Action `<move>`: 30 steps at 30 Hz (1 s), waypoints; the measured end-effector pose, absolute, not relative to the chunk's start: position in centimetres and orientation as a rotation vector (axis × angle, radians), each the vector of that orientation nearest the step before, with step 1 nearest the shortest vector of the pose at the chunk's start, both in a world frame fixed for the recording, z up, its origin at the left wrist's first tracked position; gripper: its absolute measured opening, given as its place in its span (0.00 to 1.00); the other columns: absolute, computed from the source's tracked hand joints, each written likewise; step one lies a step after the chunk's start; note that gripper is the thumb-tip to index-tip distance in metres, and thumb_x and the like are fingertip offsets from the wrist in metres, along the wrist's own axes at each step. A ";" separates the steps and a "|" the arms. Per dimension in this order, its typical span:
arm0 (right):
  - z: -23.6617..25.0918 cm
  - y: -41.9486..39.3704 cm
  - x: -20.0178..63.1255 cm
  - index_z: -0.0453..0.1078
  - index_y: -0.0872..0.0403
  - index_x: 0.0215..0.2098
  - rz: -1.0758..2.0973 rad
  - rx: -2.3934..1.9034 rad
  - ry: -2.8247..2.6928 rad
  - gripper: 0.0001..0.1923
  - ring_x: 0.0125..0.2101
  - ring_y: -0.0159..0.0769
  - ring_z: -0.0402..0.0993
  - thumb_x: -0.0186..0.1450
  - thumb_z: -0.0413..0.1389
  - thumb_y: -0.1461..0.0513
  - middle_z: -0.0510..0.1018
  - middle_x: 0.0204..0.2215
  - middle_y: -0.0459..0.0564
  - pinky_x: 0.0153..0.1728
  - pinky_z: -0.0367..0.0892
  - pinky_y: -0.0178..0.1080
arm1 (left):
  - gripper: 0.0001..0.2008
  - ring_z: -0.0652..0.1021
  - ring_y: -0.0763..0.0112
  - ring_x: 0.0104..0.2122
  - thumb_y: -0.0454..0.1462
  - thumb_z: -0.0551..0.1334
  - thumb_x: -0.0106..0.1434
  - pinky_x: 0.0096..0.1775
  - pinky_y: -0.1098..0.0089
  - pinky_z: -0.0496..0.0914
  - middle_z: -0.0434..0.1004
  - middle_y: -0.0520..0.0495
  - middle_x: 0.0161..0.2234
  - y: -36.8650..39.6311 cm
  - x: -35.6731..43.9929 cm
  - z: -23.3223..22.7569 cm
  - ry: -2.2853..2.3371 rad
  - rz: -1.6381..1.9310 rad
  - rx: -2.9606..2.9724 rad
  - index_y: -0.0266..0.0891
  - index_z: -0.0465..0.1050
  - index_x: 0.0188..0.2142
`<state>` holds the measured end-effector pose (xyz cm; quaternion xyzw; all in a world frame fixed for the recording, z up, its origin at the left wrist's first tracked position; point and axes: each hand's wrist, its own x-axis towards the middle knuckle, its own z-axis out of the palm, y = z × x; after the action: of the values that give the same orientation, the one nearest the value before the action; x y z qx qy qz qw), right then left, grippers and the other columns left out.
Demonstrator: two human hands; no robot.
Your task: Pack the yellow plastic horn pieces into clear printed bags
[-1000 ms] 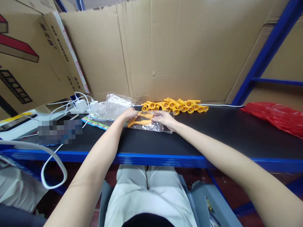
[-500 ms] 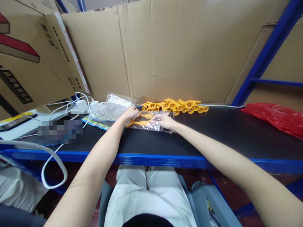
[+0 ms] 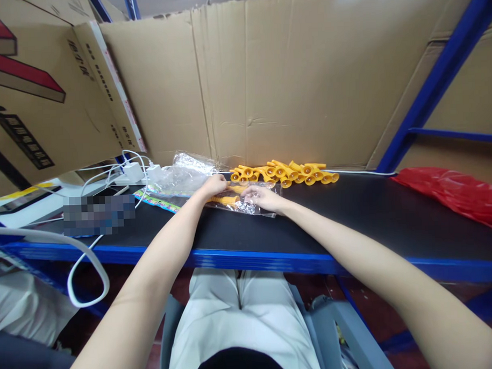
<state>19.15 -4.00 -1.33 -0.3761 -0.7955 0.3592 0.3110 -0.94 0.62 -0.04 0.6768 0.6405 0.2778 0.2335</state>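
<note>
Pinches bag [image 3: 250,208] with left hand [image 3: 214,186]; rests half-curled right hand [image 3: 265,199] on it, can't tell if gripping. Apparently has two horns [image 3: 226,201] bagged; leaves pile [image 3: 292,172] loose behind.

A single head-worn camera looks forward and down at the near bench [image 3: 376,207].

Both hands [image 3: 214,186] [image 3: 266,198] on clear bag [image 3: 266,210], yellow horns [image 3: 227,201] between; horn pile [image 3: 296,172] behind; red plastic [image 3: 452,193] at right.
</note>
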 end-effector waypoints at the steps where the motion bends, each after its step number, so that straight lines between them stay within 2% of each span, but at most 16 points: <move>1: -1.4 -3.9 19.2 0.74 0.56 0.38 0.942 -0.988 -2.106 0.10 0.40 0.34 0.73 0.58 0.55 0.66 0.78 0.38 0.50 0.47 0.64 0.42 | 0.05 0.66 0.74 0.19 0.37 0.58 0.52 0.23 0.74 0.58 0.66 0.51 0.18 0.8 -1.0 -0.1 1.768 0.782 1.898 0.36 0.68 0.25; 7: -1.3 -4.0 19.1 0.76 0.53 0.38 0.947 -0.844 -2.230 0.15 0.46 0.36 0.71 0.55 0.54 0.71 0.78 0.41 0.48 0.53 0.59 0.42 | 0.05 0.69 0.73 0.23 0.35 0.56 0.51 0.24 0.75 0.58 0.69 0.49 0.21 1.0 -0.9 -0.1 1.788 0.867 2.056 0.35 0.66 0.21; 13: -1.3 -3.8 19.0 0.74 0.58 0.41 0.900 -1.118 -1.927 0.15 0.40 0.34 0.72 0.57 0.53 0.71 0.77 0.40 0.53 0.46 0.66 0.42 | 0.08 0.66 0.75 0.17 0.38 0.58 0.54 0.22 0.75 0.58 0.66 0.50 0.16 0.5 -0.9 -0.2 1.754 0.756 1.953 0.36 0.66 0.22; 17: -1.3 -3.8 19.1 0.72 0.56 0.45 0.951 -1.102 -1.930 0.18 0.41 0.33 0.71 0.56 0.53 0.71 0.76 0.42 0.52 0.47 0.66 0.42 | 0.08 0.68 0.74 0.17 0.39 0.58 0.55 0.22 0.74 0.60 0.68 0.49 0.18 1.0 -0.9 -0.6 1.783 0.729 1.998 0.35 0.69 0.25; 20: -1.3 -3.9 19.1 0.72 0.55 0.44 0.962 -1.063 -1.957 0.19 0.42 0.33 0.71 0.55 0.54 0.72 0.76 0.42 0.51 0.47 0.65 0.40 | 0.08 0.70 0.73 0.18 0.38 0.57 0.55 0.24 0.73 0.62 0.71 0.47 0.20 1.4 -0.9 -0.9 1.808 0.693 2.038 0.35 0.71 0.28; 24: -1.3 -3.1 19.5 0.72 0.58 0.38 0.986 -1.090 -1.892 0.13 0.31 0.30 0.72 0.55 0.52 0.71 0.76 0.37 0.51 0.37 0.69 0.38 | 0.08 0.72 0.72 0.20 0.38 0.57 0.55 0.25 0.74 0.63 0.73 0.46 0.21 1.7 -0.9 -1.1 1.845 0.671 2.052 0.36 0.72 0.29; 27: -1.0 -1.9 20.7 0.69 0.57 0.28 0.763 -1.119 -1.850 0.09 0.27 0.30 0.70 0.55 0.48 0.70 0.75 0.29 0.49 0.35 0.68 0.38 | 0.07 0.73 0.71 0.21 0.37 0.57 0.54 0.25 0.74 0.63 0.75 0.45 0.23 1.7 -1.0 -1.1 1.873 0.647 2.070 0.36 0.71 0.28; 30: -0.5 -0.7 22.7 0.68 0.56 0.27 0.307 -1.144 -1.785 0.09 0.31 0.35 0.70 0.54 0.47 0.70 0.74 0.29 0.49 0.39 0.66 0.41 | 0.06 0.74 0.70 0.23 0.36 0.57 0.52 0.27 0.74 0.64 0.75 0.44 0.24 1.7 -1.1 -1.0 1.915 0.610 2.070 0.36 0.71 0.28</move>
<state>22.74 -0.73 -0.47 -0.4688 -0.7312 0.1258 0.4793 -1.10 1.73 -0.98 0.7115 0.6584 0.2098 0.1277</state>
